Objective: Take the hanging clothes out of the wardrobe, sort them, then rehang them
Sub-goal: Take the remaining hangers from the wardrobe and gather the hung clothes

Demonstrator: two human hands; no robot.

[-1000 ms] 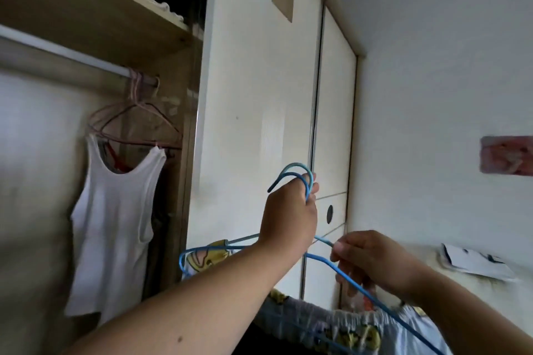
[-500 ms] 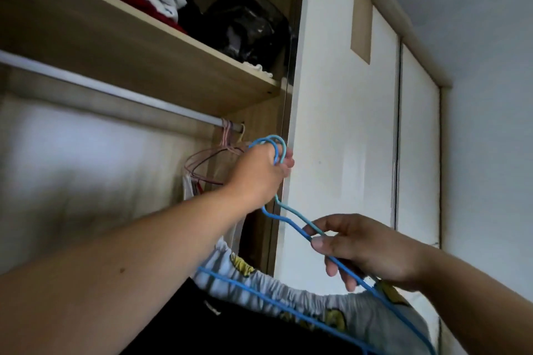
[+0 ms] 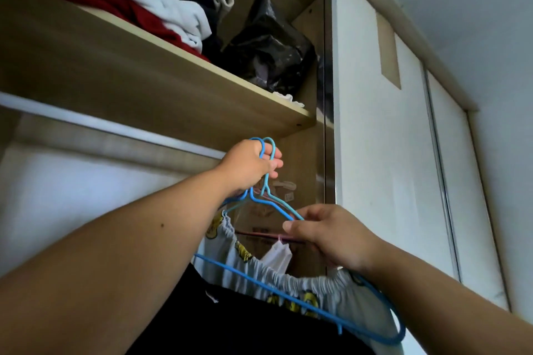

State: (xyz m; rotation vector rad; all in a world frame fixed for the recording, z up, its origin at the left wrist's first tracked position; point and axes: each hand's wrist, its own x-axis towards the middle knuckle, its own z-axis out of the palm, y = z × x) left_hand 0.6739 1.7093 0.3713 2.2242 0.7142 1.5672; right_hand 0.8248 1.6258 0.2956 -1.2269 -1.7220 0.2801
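Lifted nearer the white wardrobe rail (image 3: 86, 121), the left hand (image 3: 248, 164) grips the hooks of two blue wire hangers (image 3: 259, 282), the right hand (image 3: 331, 236) pinching a shoulder; best hook both over together.

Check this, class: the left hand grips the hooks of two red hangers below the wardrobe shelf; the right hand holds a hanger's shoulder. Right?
No. The head view shows blue hangers, not red; the left hand grips their hooks below the shelf, the right hand a shoulder.

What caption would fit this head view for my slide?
Left hand holds two blue hangers by their hooks near the wardrobe rail; right hand grips one shoulder.
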